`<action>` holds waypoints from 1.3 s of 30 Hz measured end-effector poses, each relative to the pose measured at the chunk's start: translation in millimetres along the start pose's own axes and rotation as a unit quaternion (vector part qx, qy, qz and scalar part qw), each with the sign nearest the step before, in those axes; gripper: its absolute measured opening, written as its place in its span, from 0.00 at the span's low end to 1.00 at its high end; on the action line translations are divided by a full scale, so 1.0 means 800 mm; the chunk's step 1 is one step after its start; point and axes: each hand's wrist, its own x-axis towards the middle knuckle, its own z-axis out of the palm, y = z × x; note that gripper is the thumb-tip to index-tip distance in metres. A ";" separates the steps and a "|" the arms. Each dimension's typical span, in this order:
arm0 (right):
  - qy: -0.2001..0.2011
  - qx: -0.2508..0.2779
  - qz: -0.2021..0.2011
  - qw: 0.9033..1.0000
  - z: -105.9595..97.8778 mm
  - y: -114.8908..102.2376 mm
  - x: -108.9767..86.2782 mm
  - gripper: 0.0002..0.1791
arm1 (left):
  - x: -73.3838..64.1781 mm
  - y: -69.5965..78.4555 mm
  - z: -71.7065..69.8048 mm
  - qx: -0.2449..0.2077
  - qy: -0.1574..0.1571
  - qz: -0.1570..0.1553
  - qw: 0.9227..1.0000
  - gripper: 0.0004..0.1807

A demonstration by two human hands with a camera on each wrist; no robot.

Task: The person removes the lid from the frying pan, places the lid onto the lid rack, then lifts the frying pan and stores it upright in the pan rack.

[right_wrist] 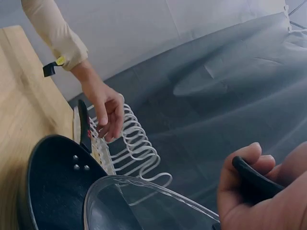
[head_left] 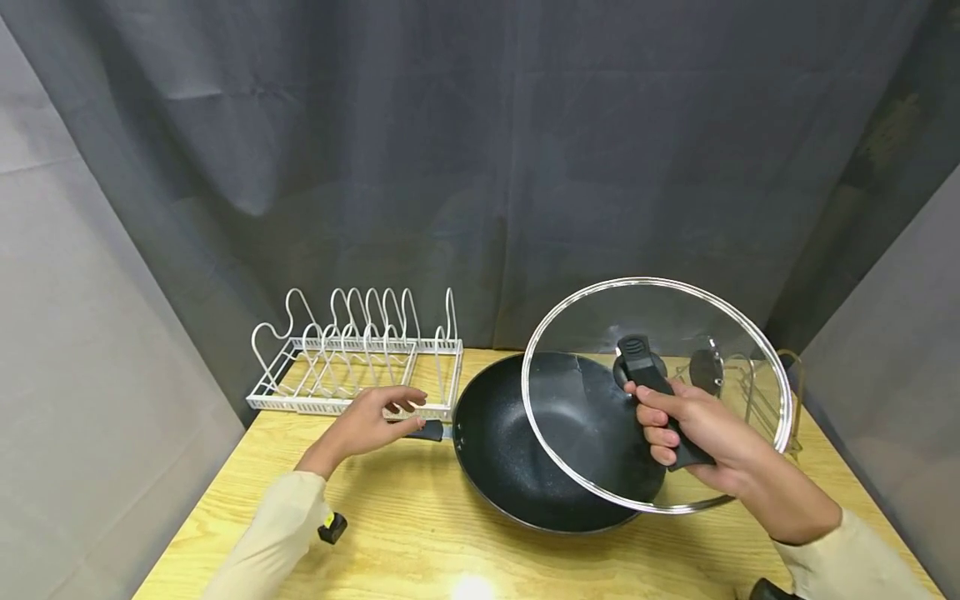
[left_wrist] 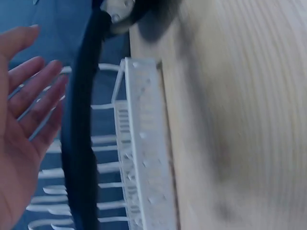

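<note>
My right hand [head_left: 693, 429] grips the black handle of a large glass lid [head_left: 577, 300], which has a metal rim. The lid is raised and tilted above the right side of a black wok [head_left: 517, 467] on the table. Near the wok's dark handle [left_wrist: 79, 139], my left hand [head_left: 375, 421] hovers with its fingers loosely bent and apart. In the left wrist view a gap shows between that hand and the handle, and nothing is in the fingers. The right wrist view shows the right fingers curled round the lid's handle [right_wrist: 256, 179].
A white wire rack [head_left: 360, 404] with upright loops stands behind the left hand, against the dark curtain [head_left: 450, 167]. Through the glass, a wire stand [head_left: 798, 392] and a small dark round object are visible at the right. Wood table [head_left: 405, 533] lies in front of the wok.
</note>
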 end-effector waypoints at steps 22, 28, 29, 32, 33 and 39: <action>0.061 -0.177 -0.060 0.980 -0.051 -0.025 -0.064 0.13 | 0.128 0.120 0.058 -0.033 -0.029 0.122 0.992 0.33; 0.082 -0.196 -0.072 0.975 -0.064 -0.023 -0.074 0.12 | 0.160 0.141 0.076 -0.060 -0.037 0.146 0.987 0.35; 0.087 -0.201 -0.072 0.973 -0.066 -0.023 -0.076 0.12 | 0.164 0.144 0.078 -0.063 -0.037 0.149 0.986 0.35; 0.106 -0.224 -0.068 0.966 -0.073 -0.022 -0.083 0.12 | 0.175 0.151 0.084 -0.067 -0.039 0.153 0.985 0.36; 0.110 -0.230 -0.067 0.965 -0.075 -0.022 -0.085 0.13 | 0.178 0.153 0.086 -0.067 -0.040 0.153 0.985 0.36; 0.139 -0.260 -0.072 0.953 -0.087 -0.021 -0.096 0.12 | 0.196 0.165 0.096 -0.069 -0.056 0.143 0.986 0.37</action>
